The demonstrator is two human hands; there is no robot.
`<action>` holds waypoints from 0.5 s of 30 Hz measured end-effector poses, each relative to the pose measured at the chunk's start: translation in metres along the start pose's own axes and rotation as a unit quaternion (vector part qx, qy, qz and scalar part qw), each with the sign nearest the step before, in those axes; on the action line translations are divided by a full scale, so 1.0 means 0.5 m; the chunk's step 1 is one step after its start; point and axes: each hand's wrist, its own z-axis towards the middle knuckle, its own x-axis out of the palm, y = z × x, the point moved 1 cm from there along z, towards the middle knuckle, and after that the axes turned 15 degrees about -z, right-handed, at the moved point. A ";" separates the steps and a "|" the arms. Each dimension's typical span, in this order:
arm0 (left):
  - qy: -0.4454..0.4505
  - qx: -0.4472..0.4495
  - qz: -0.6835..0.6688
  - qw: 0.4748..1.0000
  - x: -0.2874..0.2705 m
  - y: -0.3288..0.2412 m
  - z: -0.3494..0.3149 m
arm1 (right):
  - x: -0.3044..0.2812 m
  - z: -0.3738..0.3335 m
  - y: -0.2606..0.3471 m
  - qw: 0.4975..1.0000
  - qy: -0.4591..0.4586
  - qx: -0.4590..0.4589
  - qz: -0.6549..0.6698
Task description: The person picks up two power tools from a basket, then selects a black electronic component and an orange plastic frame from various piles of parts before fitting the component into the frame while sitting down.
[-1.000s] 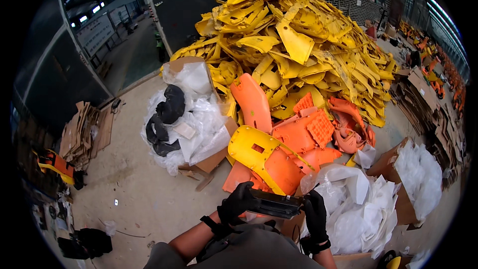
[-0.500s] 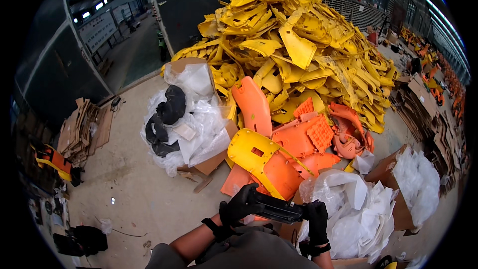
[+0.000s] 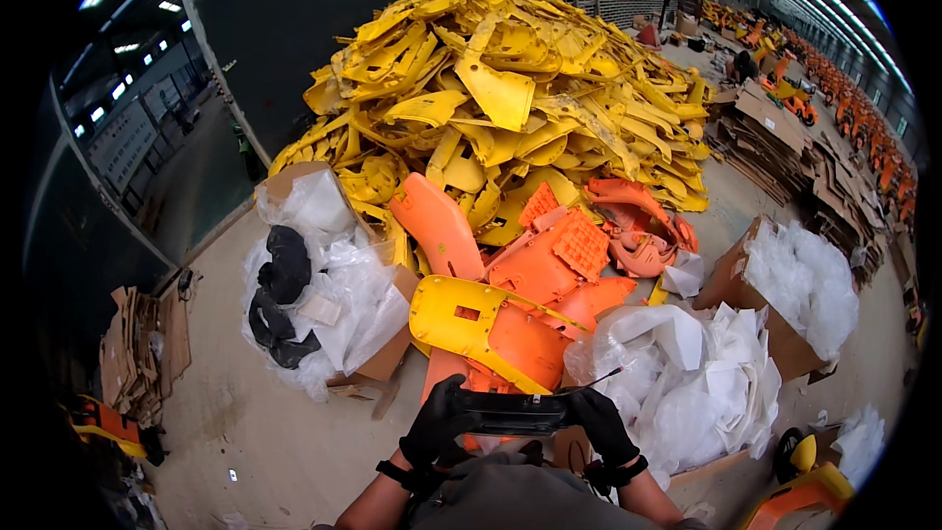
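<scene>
A long black plastic part (image 3: 517, 414) is held level in front of me between both gloved hands. My left hand (image 3: 438, 424) is closed round its left end. My right hand (image 3: 600, 426) grips the other end, where a thin dark cable (image 3: 594, 382) sticks up to the right. What kind of part it is, I cannot make out. Just beyond it lies a yellow moulded panel (image 3: 453, 322) with a rectangular hole, resting on orange plastic panels (image 3: 530, 345). The undersides of the held part and some fingertips are hidden.
A tall heap of yellow plastic panels (image 3: 579, 88) rises ahead. Cartons with white plastic wrapping (image 3: 343, 299) and foam sheets (image 3: 687, 373) stand left and right. Flattened cardboard (image 3: 142, 353) leans at far left; more cardboard (image 3: 765, 142) is stacked at right. Orange scooters (image 3: 785, 98) line the far right.
My view has turned to the right, so the heap sits further left. The black part has come from tilted to level, and its cable now shows by my right hand.
</scene>
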 end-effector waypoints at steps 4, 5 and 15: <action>-0.007 -0.029 0.002 1.000 0.012 -0.012 0.003 | 0.009 0.001 -0.008 0.993 0.009 0.013 0.120; -0.003 -0.028 0.011 1.000 0.015 -0.014 0.003 | 0.010 0.003 -0.010 0.994 -0.003 -0.002 0.112; 0.030 -0.045 0.084 0.995 0.034 -0.012 0.010 | -0.004 0.014 -0.041 0.986 0.103 -0.045 0.120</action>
